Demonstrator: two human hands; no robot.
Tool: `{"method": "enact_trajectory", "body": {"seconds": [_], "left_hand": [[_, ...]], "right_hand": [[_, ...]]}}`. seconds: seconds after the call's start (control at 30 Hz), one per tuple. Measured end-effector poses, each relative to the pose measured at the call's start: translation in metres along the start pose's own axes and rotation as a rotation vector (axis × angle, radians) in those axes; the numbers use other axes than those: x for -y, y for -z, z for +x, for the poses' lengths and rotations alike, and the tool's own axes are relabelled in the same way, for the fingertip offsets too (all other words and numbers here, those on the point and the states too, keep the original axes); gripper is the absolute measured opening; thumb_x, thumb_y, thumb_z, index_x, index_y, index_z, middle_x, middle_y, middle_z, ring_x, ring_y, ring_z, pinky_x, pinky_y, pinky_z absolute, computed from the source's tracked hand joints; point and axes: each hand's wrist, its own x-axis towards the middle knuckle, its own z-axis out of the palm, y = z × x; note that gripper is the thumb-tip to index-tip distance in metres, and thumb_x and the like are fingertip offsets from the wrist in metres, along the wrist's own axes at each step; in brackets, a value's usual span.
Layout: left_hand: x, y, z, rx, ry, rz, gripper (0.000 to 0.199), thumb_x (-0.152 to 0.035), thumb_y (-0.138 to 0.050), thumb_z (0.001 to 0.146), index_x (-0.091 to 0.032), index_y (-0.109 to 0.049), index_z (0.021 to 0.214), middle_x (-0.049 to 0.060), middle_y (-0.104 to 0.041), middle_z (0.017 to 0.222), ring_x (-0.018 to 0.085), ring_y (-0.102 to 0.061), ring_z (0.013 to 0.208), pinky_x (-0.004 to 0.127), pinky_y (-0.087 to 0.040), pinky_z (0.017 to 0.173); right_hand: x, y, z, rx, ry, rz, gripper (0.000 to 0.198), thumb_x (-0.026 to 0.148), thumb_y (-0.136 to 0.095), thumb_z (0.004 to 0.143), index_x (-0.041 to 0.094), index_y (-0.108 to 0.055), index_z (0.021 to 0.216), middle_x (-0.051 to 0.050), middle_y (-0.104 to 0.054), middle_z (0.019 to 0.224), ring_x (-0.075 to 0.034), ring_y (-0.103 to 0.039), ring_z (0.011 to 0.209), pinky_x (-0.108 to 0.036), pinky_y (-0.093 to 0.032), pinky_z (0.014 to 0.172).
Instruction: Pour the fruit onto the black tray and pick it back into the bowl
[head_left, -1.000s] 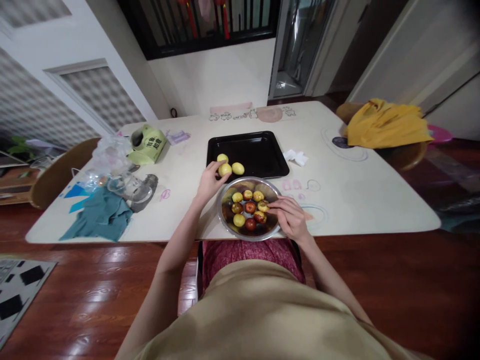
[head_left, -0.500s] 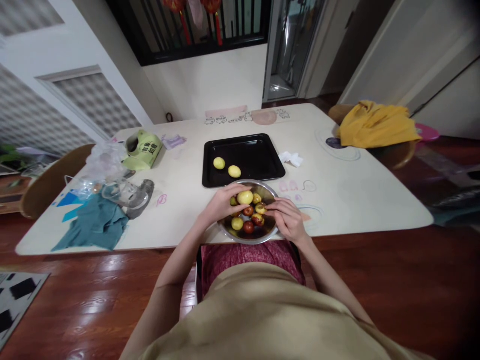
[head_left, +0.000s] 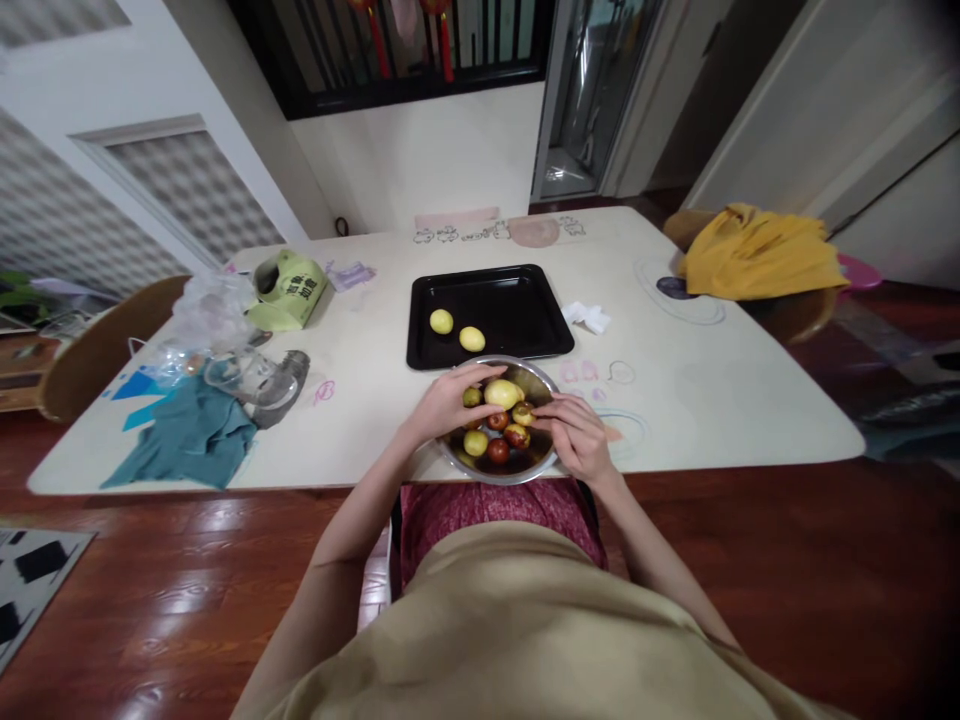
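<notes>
A steel bowl (head_left: 541, 378) of small yellow-green and red fruits sits at the table's near edge in front of me. My left hand (head_left: 446, 405) holds a yellow-green fruit (head_left: 501, 393) over the bowl's far side. My right hand (head_left: 579, 437) rests on the bowl's right rim, its fingertips closed on a yellow-red fruit (head_left: 523, 412) inside. Just behind the bowl lies a black baking tray (head_left: 517, 305) with two yellow-green fruits (head_left: 441, 321) (head_left: 472, 339) at its front left.
On the table's left are a teal cloth (head_left: 187, 440), clear plastic bags (head_left: 210, 315), a glass container (head_left: 255, 375) and a green pouch (head_left: 289, 290). A crumpled white tissue (head_left: 589, 316) lies right of the tray. A yellow cloth (head_left: 761, 250) drapes a chair at far right.
My left hand left the tray with one yellow-green fruit and now holds it over the bowl; the tray went from three fruits to two. My right hand stayed at the bowl.
</notes>
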Motion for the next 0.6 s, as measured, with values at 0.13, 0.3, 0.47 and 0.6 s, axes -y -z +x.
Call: {"method": "enact_trajectory", "body": {"seconds": [0.13,0.3,0.47,0.6], "left_hand": [[-0.004,-0.001,0.000,-0.134,0.027,-0.100,0.036,-0.040,-0.071,0.101,-0.021,-0.073,0.133,0.012,-0.075,0.130,0.024,-0.075,0.115,0.039,-0.066,0.095],[-0.003,-0.002,-0.013,-0.365,0.070,-0.130,0.023,-0.036,-0.064,0.105,-0.019,-0.079,0.110,0.010,-0.080,0.111,0.021,-0.076,0.104,0.039,-0.064,0.095],[-0.001,-0.004,-0.032,-0.399,0.034,-0.138,0.023,-0.034,-0.061,0.107,-0.019,-0.079,0.105,0.012,-0.081,0.110,0.024,-0.076,0.111,0.045,-0.061,0.103],[-0.003,-0.007,-0.035,-0.348,-0.009,-0.132,0.027,-0.032,-0.056,0.109,-0.019,-0.079,0.107,0.013,-0.080,0.111,0.024,-0.075,0.115,0.046,-0.060,0.104]], "right_hand": [[0.001,0.001,0.001,0.026,-0.037,0.003,0.035,0.020,-0.049,0.105,0.025,-0.083,0.100,-0.007,-0.083,0.096,-0.023,-0.077,0.087,-0.053,-0.063,0.097],[0.003,0.006,0.008,-0.003,-0.066,0.042,0.040,0.022,-0.045,0.107,0.025,-0.083,0.095,-0.007,-0.083,0.095,-0.024,-0.078,0.087,-0.050,-0.063,0.090],[-0.009,0.014,0.043,0.019,-0.147,0.070,0.038,0.027,-0.047,0.109,0.024,-0.081,0.094,-0.008,-0.083,0.093,-0.025,-0.078,0.087,-0.044,-0.062,0.081],[-0.040,-0.001,0.090,0.190,-0.179,0.074,0.026,0.031,-0.055,0.107,0.023,-0.079,0.100,-0.008,-0.081,0.100,-0.023,-0.076,0.094,-0.040,-0.062,0.087]]}}
